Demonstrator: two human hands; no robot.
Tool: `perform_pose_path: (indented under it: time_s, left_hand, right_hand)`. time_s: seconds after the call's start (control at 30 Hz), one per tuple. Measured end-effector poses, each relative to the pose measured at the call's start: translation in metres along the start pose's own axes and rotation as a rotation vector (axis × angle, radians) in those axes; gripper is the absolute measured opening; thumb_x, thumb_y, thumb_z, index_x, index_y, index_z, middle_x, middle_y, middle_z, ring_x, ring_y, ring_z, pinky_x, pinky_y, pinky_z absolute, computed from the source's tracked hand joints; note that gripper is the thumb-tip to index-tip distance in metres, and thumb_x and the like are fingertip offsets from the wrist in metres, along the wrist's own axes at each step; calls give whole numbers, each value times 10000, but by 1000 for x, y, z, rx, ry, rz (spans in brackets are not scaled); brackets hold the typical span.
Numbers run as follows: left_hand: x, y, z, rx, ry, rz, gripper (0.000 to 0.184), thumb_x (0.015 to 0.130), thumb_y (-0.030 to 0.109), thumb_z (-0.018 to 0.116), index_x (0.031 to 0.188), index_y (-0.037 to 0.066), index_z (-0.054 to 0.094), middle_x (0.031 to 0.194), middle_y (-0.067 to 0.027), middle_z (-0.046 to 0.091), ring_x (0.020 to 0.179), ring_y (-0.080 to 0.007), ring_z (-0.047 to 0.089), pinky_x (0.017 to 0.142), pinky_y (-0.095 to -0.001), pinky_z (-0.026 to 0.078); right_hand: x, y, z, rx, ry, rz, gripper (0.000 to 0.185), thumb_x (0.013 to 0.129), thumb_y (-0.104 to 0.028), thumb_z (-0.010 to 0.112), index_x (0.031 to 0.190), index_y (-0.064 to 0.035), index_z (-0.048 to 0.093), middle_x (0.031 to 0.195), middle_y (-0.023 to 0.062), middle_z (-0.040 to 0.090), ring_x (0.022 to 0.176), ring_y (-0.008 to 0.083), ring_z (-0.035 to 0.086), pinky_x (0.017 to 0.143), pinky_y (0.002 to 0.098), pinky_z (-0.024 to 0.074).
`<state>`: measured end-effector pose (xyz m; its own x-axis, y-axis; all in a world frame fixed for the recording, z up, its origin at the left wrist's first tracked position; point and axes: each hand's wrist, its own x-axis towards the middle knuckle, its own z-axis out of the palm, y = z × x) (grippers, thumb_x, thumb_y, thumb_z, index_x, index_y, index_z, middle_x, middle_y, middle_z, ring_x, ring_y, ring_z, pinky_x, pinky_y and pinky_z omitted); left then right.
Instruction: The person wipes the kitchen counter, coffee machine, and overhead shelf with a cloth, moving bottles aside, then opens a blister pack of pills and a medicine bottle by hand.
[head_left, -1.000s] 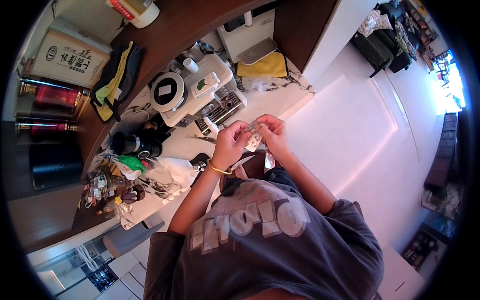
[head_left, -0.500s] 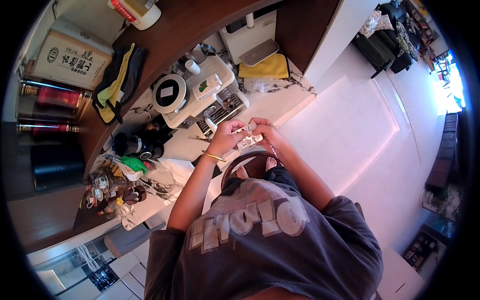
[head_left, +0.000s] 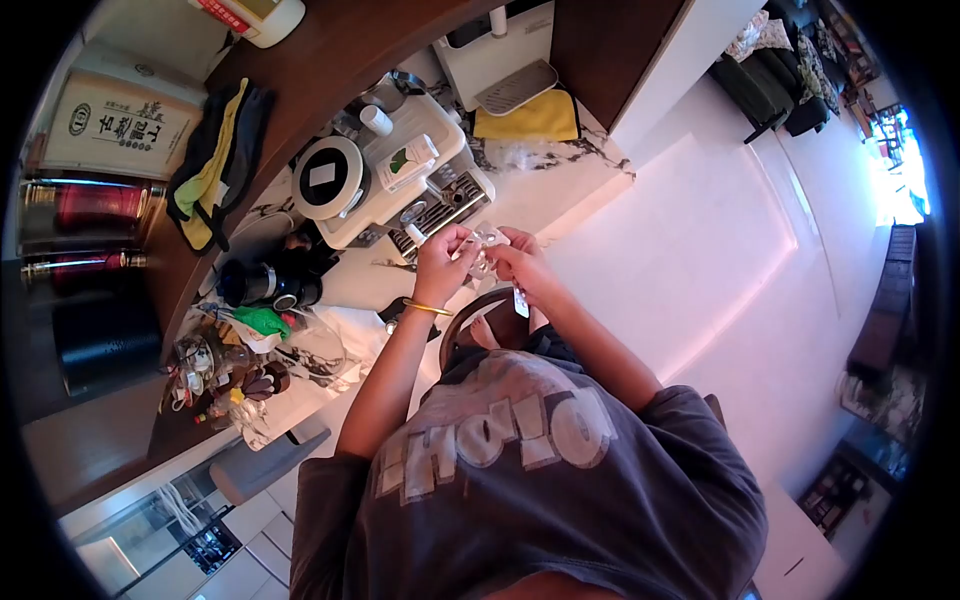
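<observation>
Between my two hands is a small shiny blister pack (head_left: 487,240), clear and silvery with round bumps. My left hand (head_left: 443,264), with a gold bracelet at its wrist, pinches one side of it. Closed on the other side is my right hand (head_left: 522,268), its fingers bent over the pack. A small white piece with dark marks (head_left: 521,303) shows below the right hand; whether that hand holds it I cannot tell. Fingers cover part of the pack, and its contents are too small to make out.
Beyond my hands a white espresso machine (head_left: 405,165) stands on the marbled counter (head_left: 560,185). A yellow cloth (head_left: 550,115) lies under a white dispenser (head_left: 495,55). Left are a black appliance (head_left: 262,285), a green bag (head_left: 262,320) and a shelf with a wooden box (head_left: 125,125).
The blister pack has tilted and risen slightly between my fingers. My right hand has shifted a little left, and the white piece below it now shows more. The view has shifted slightly.
</observation>
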<state>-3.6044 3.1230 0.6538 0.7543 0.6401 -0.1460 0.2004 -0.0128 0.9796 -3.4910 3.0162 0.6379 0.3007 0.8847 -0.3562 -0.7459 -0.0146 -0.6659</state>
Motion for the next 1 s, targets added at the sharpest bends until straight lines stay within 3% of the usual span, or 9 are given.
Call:
perform_pose_path:
  time_s: [0.17, 0.33, 0.4, 0.5, 0.6, 0.73, 0.8, 0.93, 1.0]
  left_hand:
    - [-9, 19, 3, 20, 46, -57, 53, 850, 51, 594, 867, 8, 567, 679, -18, 616, 577, -41, 556, 497, -208, 459]
    - [-18, 26, 10, 145, 109, 130, 59, 860, 62, 602, 863, 11, 571, 664, 2, 612, 574, -24, 534, 498, -193, 428]
    - [-18, 27, 8, 368, 93, 218, 60, 869, 64, 590, 868, 8, 567, 665, -3, 614, 573, -26, 534, 499, -198, 427]
    - [-20, 33, 8, 335, 57, 249, 58, 873, 62, 583, 874, 7, 565, 663, -1, 606, 589, -27, 532, 506, -194, 421]
    - [-22, 36, 14, 94, 54, 153, 64, 877, 70, 580, 884, 8, 567, 656, 5, 593, 596, -23, 522, 513, -189, 413]
    - [-24, 37, 13, 22, 46, 130, 78, 879, 87, 586, 896, 12, 570, 671, 9, 592, 605, -19, 515, 528, -183, 415]
    - [-22, 37, 10, 3, 27, 106, 92, 886, 105, 585, 908, 17, 573, 689, 12, 595, 572, -21, 500, 500, -177, 398]
    - [-22, 37, 8, 38, 1, 17, 107, 896, 124, 576, 919, 20, 572, 696, 10, 598, 549, -29, 504, 468, -192, 400]
    - [-18, 32, 7, -28, 75, -25, 131, 898, 154, 576, 906, 24, 585, 688, 14, 596, 536, -28, 518, 442, -208, 411]
  right_hand:
    - [3, 0, 3, -44, -5, -51, 116, 782, -26, 583, 898, -18, 591, 628, -29, 549, 418, 0, 365, 364, 185, 208]
    - [8, 8, 4, -86, -1, -116, 112, 787, -36, 591, 898, -25, 594, 653, -19, 571, 423, -3, 382, 364, 170, 226]
    - [10, 12, 13, 42, 23, -244, 113, 768, -27, 584, 881, -33, 597, 652, -17, 572, 437, 2, 395, 381, 164, 259]
    - [0, -6, 8, -35, -12, -86, 124, 745, -24, 565, 865, -28, 596, 660, -11, 572, 468, 28, 437, 414, 167, 316]
    - [13, 6, -7, 124, -103, -43, 140, 722, -16, 539, 852, -15, 593, 696, 7, 575, 542, 56, 490, 443, 173, 357]
    - [5, -4, -2, 159, -170, -21, 166, 729, -25, 521, 881, -2, 582, 773, 36, 584, 618, 90, 535, 467, 180, 397]
    - [-1, -6, 4, 272, -211, 79, 208, 763, -92, 499, 933, 4, 571, 847, 67, 592, 681, 123, 563, 510, 210, 436]
    - [-17, -15, 18, 345, -230, 76, 297, 830, -233, 475, 983, 8, 559, 889, 82, 594, 703, 170, 583, 574, 258, 467]
    - [-20, -26, 28, 497, -23, 198, 374, 873, -343, 438, 961, -7, 576, 847, 92, 602, 658, 171, 558, 565, 277, 443]
